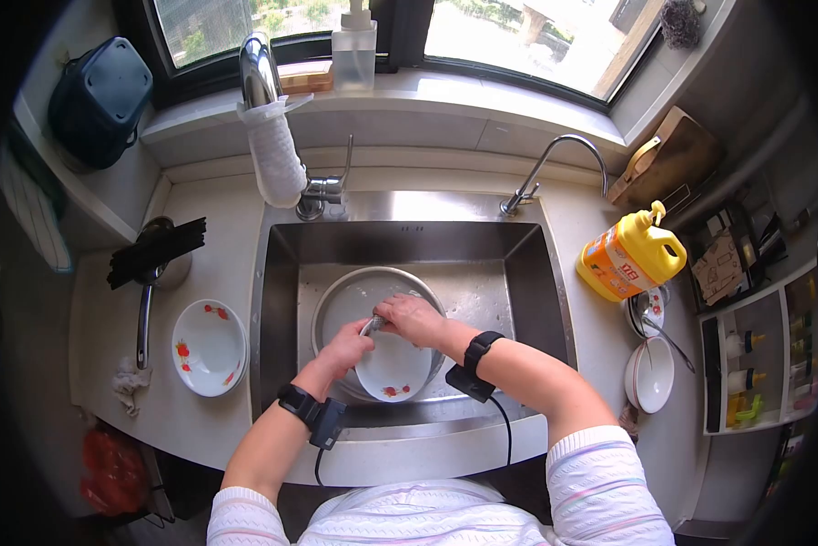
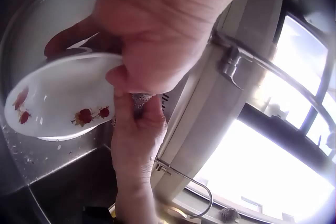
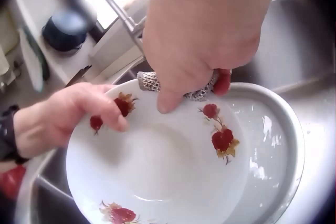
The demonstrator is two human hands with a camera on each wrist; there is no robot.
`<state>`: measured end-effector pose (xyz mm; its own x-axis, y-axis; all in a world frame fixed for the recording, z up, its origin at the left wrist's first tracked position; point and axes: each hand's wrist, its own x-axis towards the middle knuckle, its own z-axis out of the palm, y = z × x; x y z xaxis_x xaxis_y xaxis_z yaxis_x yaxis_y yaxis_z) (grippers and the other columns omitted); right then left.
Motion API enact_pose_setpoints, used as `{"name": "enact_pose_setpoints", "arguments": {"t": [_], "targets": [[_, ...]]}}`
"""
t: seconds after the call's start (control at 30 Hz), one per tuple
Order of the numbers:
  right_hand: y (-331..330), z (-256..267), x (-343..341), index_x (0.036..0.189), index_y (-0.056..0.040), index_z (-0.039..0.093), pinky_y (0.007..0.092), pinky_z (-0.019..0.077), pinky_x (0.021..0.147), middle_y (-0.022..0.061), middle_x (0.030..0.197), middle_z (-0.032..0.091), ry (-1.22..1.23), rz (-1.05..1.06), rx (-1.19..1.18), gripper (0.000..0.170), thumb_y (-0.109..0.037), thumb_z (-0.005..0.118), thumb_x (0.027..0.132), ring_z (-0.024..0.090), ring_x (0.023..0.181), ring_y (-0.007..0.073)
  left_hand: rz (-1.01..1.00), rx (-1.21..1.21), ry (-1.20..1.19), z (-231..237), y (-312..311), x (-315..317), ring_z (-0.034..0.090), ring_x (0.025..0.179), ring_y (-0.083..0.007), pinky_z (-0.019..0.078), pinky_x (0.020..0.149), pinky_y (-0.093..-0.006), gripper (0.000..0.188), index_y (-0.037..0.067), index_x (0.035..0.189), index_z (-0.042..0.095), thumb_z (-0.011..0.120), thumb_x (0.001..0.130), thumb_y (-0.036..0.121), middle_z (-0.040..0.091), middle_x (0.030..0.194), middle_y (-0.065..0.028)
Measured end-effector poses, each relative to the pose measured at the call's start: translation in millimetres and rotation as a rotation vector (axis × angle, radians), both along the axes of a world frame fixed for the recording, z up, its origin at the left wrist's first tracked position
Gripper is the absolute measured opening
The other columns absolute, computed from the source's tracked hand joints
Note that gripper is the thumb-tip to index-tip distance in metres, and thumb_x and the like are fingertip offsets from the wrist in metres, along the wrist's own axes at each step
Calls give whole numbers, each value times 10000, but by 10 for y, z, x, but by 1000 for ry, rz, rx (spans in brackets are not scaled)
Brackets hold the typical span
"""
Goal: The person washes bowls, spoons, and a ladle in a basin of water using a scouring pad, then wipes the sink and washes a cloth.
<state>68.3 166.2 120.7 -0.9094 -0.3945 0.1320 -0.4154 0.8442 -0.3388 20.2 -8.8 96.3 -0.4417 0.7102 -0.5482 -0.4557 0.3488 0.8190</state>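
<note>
Tilted over a round metal basin [image 1: 317,318] in the sink is a white bowl [image 1: 393,369] with red flower prints. My left hand [image 1: 347,350] grips the bowl by its rim, thumb on the inner face in the right wrist view. A silver mesh scrubber [image 3: 149,80] is folded over that rim. My right hand [image 1: 414,318] pinches the scrubber there, with the thumb inside the bowl and the other fingers mostly hidden behind it. Water [image 3: 265,155] lies in the basin below.
The steel sink [image 1: 482,318] surrounds the basin. Left on the counter are flower-print bowls [image 1: 211,350] and a pot [image 1: 174,268]. A yellow detergent jug [image 1: 632,255] and more bowls [image 1: 655,375] stand right. Behind rise a wrapped faucet [image 1: 277,159] and a thin tap [image 1: 564,141].
</note>
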Motion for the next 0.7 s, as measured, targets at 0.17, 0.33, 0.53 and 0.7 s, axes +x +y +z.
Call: {"name": "enact_pose_setpoints", "arguments": {"t": [0.17,0.33,0.53,0.7], "targets": [[152,-367,93,943,11,553,306,473,471,123,664,576,-750,-465,-434,378,-325,611,781,582,541,195,118,64,120,127,-69,2,555,875,-155,433,773,-239,566,48,1215,476,409,663,-55,578,990,-80],[32,-808,359,966,34,572,298,503,505,147,737,599,-929,-679,-606,388,-297,608,765,608,652,217,302,-98,239,-54,-129,-107,576,881,-202,497,691,-298,565,100,1227,468,396,683,-33,572,1040,-111],[-48,-898,108,1065,34,520,366,498,671,202,929,599,-1001,-596,-141,369,-129,536,735,584,868,333,298,-410,218,-225,-37,-64,589,872,-291,544,578,-409,521,146,1255,418,402,747,33,545,1075,-153],[-455,-778,35,1093,22,482,343,423,789,175,951,586,-812,-404,-833,386,-44,485,714,550,894,227,359,-278,-38,-677,104,31,546,903,-349,516,508,-510,413,113,1266,348,378,891,284,482,1122,-154]]}}
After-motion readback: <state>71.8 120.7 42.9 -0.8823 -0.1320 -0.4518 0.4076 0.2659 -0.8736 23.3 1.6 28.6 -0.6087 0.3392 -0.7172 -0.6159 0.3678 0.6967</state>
